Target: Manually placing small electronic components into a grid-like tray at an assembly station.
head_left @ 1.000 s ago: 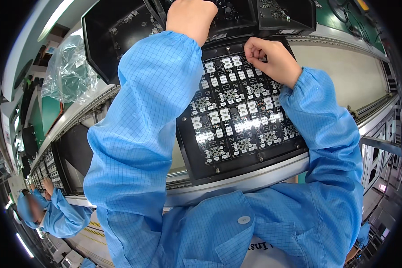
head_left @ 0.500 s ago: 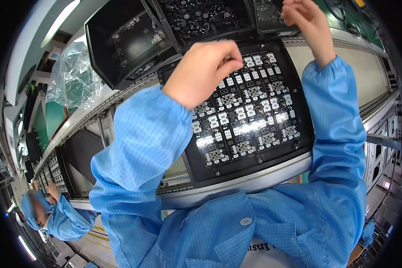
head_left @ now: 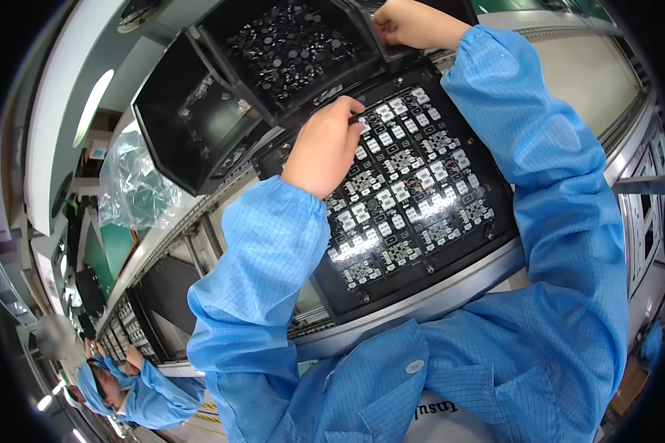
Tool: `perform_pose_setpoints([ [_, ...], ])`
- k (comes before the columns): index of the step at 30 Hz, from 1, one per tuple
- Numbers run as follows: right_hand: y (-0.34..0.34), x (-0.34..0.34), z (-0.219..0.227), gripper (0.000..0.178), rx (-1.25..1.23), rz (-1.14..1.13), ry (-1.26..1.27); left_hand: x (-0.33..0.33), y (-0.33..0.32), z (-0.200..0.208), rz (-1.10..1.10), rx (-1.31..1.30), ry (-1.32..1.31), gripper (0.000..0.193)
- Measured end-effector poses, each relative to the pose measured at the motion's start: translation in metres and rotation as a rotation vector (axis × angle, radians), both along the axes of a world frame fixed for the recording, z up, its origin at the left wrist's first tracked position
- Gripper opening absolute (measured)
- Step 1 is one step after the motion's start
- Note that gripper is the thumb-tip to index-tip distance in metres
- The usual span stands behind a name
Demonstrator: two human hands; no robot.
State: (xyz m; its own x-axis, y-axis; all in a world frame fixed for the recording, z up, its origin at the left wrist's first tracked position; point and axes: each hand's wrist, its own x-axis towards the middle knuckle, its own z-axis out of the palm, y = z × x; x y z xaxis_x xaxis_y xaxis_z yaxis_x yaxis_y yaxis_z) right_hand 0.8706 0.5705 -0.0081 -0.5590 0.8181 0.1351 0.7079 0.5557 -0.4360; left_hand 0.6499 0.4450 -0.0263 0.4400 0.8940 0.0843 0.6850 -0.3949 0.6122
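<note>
My left hand (head_left: pixel 324 148) is over the upper left part of a black fixture tray (head_left: pixel 451 266) filled with rows of small circuit boards (head_left: pixel 399 159) bearing white parts. Its thumb and fingers are pinched together close to the boards; whatever they hold is hidden. My right hand (head_left: pixel 415 26) reaches to the right-hand black bin (head_left: pixel 380 59) beyond the tray. Those fingers are curled together, and I cannot make out anything in them. Beside that bin stands a middle black bin (head_left: pixel 273 111) with many small dark round components (head_left: pixel 295 55).
A left black bin (head_left: pixel 162 125) has a few small parts. Clear plastic bag (head_left: pixel 137 184) lies beside it. The tray rests on a conveyor with a metal rail (head_left: pixel 414 292). At far lower left, a co-worker in blue (head_left: pixel 155 395) works along the same line.
My right hand has come left and lower, to the right-hand bin. My left hand stays pinched over the tray's upper left. The whole view has turned a little.
</note>
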Motion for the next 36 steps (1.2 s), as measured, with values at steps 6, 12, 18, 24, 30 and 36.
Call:
perform_pose_setpoints([
  [6,-0.013,0.017,-0.006,0.011,0.331,-0.07,0.361,0.002,0.013,-0.002,-0.037,-0.04,-0.096,0.014],
  [12,-0.019,0.04,-0.013,0.007,-0.048,0.21,1.057,0.006,0.018,-0.002,-0.038,-0.133,-0.118,0.012],
  [18,-0.01,0.039,-0.008,0.011,-0.128,-0.151,0.876,0.008,0.02,0.0,-0.032,0.038,-0.066,0.01],
  [24,-0.007,0.039,-0.006,0.014,-0.156,-0.124,0.905,0.007,0.018,-0.001,-0.017,0.101,-0.022,0.01],
  [30,-0.006,0.044,-0.001,0.016,-0.147,-0.157,0.846,0.007,0.019,0.002,-0.023,0.152,-0.015,0.007],
  [36,-0.005,0.045,0.001,0.017,-0.13,-0.16,0.807,0.002,0.019,-0.001,-0.009,0.175,0.01,0.013],
])
